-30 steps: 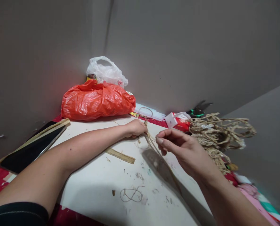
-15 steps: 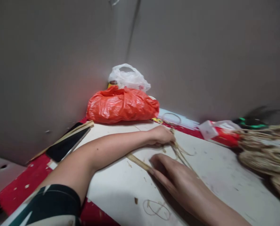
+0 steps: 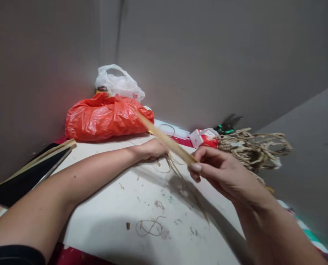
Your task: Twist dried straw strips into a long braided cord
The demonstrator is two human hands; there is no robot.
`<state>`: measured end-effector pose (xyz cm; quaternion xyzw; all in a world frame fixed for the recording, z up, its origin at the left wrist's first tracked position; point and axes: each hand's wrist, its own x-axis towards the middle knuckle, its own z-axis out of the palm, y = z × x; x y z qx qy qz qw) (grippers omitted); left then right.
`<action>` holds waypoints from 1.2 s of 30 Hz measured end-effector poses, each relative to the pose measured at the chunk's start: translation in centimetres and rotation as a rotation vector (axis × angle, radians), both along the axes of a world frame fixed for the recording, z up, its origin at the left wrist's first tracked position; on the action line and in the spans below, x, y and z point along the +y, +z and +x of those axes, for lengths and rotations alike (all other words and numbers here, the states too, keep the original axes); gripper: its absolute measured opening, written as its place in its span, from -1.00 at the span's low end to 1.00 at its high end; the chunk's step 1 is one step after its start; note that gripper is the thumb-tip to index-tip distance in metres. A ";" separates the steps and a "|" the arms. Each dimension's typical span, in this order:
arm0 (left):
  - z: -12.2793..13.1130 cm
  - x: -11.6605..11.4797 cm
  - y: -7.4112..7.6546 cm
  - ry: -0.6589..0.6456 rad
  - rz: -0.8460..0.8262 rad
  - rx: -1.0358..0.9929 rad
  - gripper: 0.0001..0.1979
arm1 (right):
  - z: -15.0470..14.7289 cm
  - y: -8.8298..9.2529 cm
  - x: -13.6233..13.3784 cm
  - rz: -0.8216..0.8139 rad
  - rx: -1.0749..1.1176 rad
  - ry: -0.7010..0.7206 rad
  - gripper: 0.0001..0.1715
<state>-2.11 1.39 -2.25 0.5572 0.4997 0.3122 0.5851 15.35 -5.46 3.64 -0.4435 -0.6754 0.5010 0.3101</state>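
Between the thumb and fingers of my right hand is one end of a long, flat, pale straw-coloured strip, raised above the board and slanting up to the left. My left hand rests closed at the far side of the white board. Thin dried plant-fibre strands come out from under its curled fingers, which are partly hidden. A loose curled strand lies on the board near me, among small scraps.
An orange plastic bag stands in the corner with a white plastic bag behind it. To the left lies a dark flat device. At right are a red-and-white packet, green-marked cutters and a bundle of twisted cord.
My right hand has lifted the strip off the board and swung it upward. My left hand stays closed at the strands. The view has turned to the right.
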 end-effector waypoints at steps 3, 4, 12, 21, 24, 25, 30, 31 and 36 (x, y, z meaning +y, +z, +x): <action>0.4 0.3 -0.3 -0.092 0.026 0.095 -0.80 | 0.9 -0.1 0.2 -0.211 -0.195 0.250 -0.72; 0.5 0.4 -0.3 -0.086 0.021 0.107 -0.80 | 1.0 -0.2 0.3 -0.238 -0.244 0.285 -0.72; 0.7 0.5 -0.4 -0.072 0.060 0.110 -0.80 | -0.7 -3.7 1.5 -0.235 0.088 -0.035 -0.72; 1.0 0.4 -0.3 -0.001 0.043 0.081 -0.81 | -1.3 -4.4 1.6 -0.328 0.076 -0.072 -0.68; 1.4 0.2 -0.3 0.038 0.050 0.081 -0.81 | -1.8 -4.0 1.5 -0.202 0.083 -0.203 -0.63; 1.5 0.1 -0.4 0.046 0.047 0.078 -0.81 | -2.0 -4.1 1.5 -0.168 0.086 -0.236 -0.66; 2.1 -0.4 -1.3 0.088 0.117 0.032 -0.82 | -3.1 -5.0 1.7 -0.165 0.104 -0.281 -0.69; 2.1 -0.5 -1.4 0.092 0.140 0.022 -0.82 | -3.2 -5.2 1.7 -0.177 0.121 -0.288 -0.68; 2.1 -0.5 -1.2 0.066 0.039 0.001 -0.82 | -2.1 -4.4 1.7 -0.316 0.175 -0.158 -0.65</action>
